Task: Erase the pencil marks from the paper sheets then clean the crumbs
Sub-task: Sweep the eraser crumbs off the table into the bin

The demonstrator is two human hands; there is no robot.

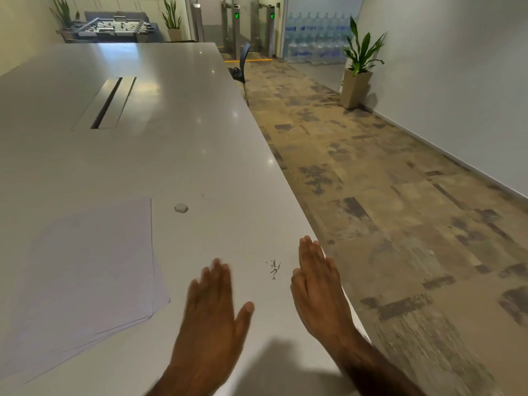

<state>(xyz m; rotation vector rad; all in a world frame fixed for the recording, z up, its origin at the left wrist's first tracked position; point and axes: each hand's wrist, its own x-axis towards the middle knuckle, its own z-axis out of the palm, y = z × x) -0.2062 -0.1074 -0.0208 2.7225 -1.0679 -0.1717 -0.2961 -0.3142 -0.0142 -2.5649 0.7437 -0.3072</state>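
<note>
Dark wispy crumbs (pixel 274 269); left hand (pixel 211 307) flat (blurred, seemingly empty); right hand (pixel 314 281) straight-fingered.

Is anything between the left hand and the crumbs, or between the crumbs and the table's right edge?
Nothing visible lies between the left hand and the crumbs, only bare table. The right hand, fingers straight, stands between the crumbs and the right edge.

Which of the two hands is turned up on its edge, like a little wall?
The right hand, standing at the table edge beside the eraser crumbs; the left hand faces palm-down.
</note>
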